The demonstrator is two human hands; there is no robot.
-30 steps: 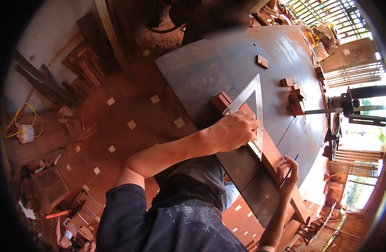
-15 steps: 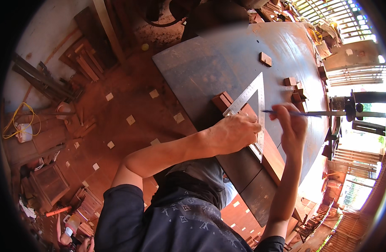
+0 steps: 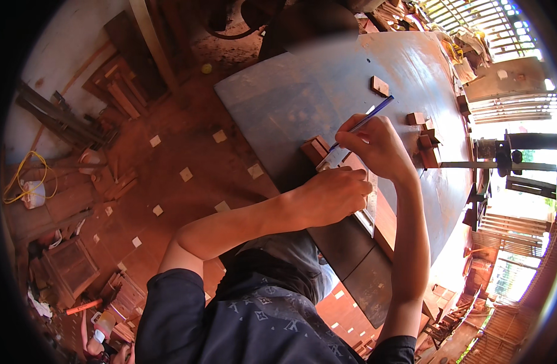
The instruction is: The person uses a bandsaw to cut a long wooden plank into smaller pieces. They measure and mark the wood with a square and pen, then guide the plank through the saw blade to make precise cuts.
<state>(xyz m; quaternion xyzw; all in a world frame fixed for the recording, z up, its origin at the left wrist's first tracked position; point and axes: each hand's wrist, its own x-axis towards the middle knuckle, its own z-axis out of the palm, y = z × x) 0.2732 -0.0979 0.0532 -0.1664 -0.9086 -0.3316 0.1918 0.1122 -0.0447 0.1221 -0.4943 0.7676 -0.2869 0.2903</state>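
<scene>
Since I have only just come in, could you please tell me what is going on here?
A person's left hand holds a silvery triangular set square across a long reddish-brown wooden board on a grey flat-topped table. The right hand holds a slim blue pen, its tip beside the set square's edge; contact is unclear. Small reddish-brown wooden blocks lie further across the table.

1 silver set square [image 3: 335,159], partly hidden, lying across long reddish-brown timber [image 3: 385,217] on the surface [image 3: 278,97]. 1 blue pen [image 3: 375,111], slanted, tip near the set square.
</scene>
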